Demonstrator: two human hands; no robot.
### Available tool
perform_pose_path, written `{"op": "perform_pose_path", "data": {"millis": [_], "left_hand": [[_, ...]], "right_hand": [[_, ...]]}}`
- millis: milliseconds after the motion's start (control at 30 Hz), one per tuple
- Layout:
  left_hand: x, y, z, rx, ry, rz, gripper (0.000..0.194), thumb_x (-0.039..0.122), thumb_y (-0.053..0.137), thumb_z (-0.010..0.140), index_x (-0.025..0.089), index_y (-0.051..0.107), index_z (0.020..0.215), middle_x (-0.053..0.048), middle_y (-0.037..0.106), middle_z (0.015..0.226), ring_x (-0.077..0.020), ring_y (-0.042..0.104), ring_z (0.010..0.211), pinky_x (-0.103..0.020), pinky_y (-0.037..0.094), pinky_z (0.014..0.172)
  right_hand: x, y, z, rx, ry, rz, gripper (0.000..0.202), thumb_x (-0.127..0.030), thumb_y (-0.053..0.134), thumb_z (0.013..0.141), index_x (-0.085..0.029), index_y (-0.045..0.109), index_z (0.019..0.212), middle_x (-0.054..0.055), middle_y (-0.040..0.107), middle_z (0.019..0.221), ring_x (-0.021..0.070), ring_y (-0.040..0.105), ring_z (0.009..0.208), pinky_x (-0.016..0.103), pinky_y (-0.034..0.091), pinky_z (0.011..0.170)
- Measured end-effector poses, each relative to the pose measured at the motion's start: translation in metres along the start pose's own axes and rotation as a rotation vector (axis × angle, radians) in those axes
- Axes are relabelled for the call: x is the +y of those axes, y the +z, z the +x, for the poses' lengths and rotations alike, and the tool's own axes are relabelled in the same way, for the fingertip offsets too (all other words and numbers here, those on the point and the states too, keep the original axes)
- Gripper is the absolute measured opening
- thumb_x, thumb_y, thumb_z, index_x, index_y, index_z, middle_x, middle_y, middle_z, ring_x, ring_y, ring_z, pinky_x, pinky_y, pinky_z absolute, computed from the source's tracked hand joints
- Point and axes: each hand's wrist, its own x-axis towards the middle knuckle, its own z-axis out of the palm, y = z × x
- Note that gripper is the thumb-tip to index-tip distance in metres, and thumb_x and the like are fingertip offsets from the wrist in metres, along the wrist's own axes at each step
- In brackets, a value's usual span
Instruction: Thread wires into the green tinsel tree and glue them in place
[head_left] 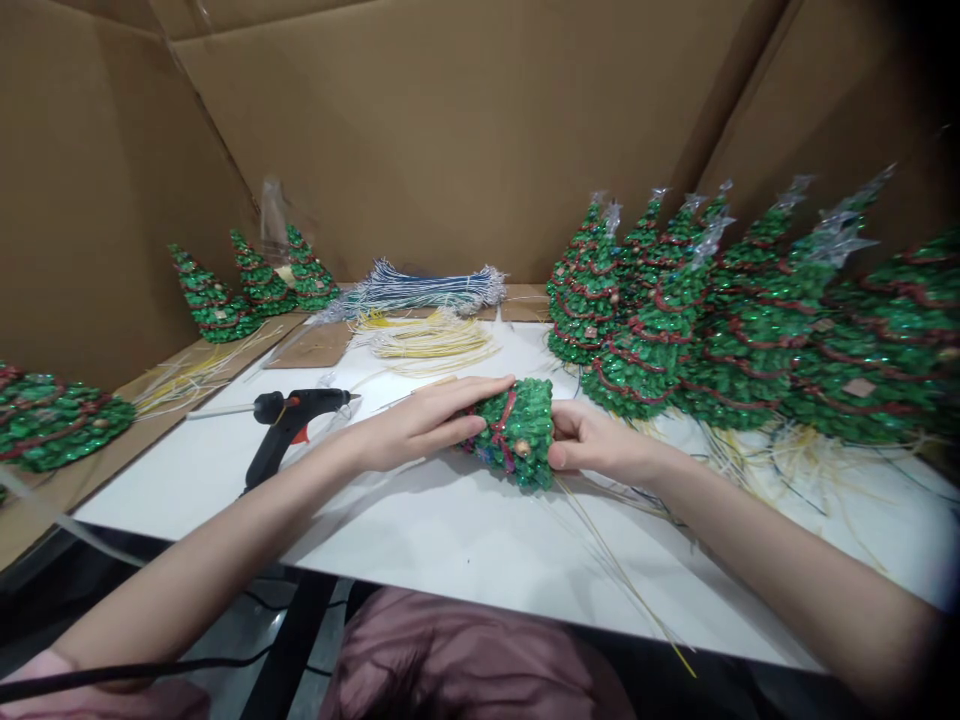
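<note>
A small green glittery Christmas tree [529,425] with red garland lies on its side over the white tabletop, between my hands. My left hand [431,420] lies over its left part, fingers stretched along the top and the thumb against its near side. At the tree's right end, the base, my right hand [592,440] is curled, its fingertips partly hidden by the edge. Thin yellowish wires [619,580] trail from the base toward the table's front edge. Left of my left hand rests a black hot glue gun [289,425] with an orange trigger and a glue stick in its back.
Several finished-looking trees with clear stars [652,340] crowd the right side, wires spread beneath them. Smaller trees [214,300] stand at the back left, and another tree [60,420] lies at the left edge. Bundles of blue wires [427,290] and yellow wires [431,338] lie behind. Cardboard walls [450,140] surround the table.
</note>
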Motion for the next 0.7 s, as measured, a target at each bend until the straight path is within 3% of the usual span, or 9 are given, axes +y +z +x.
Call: {"op": "perform_pose_path", "data": {"millis": [233,700], "left_hand": [[0.0025,-0.0076,0.0033,-0.074,-0.02,0.03,0.049,0.027,0.04,0.095,0.017,0.03,0.142,-0.01,0.036,0.147,-0.0201,0.035,0.135,-0.033,0.03,0.112],[0.0042,-0.0108,0.005,-0.081,-0.056,0.018,0.046,0.031,0.041,0.095,0.02,0.032,0.139,-0.011,0.04,0.143,-0.0225,0.039,0.131,-0.038,0.035,0.107]], "right_hand": [[0.0017,-0.0015,-0.0008,0.012,0.007,-0.008,0.066,-0.058,0.074,0.061,-0.011,0.055,0.102,-0.003,0.05,0.07,0.0039,0.037,0.05,0.016,0.027,0.04],[0.0038,-0.0004,-0.0012,0.0,-0.008,0.054,0.056,-0.054,0.076,0.063,-0.011,0.056,0.094,-0.003,0.051,0.069,0.0043,0.038,0.051,0.015,0.027,0.039]]}}
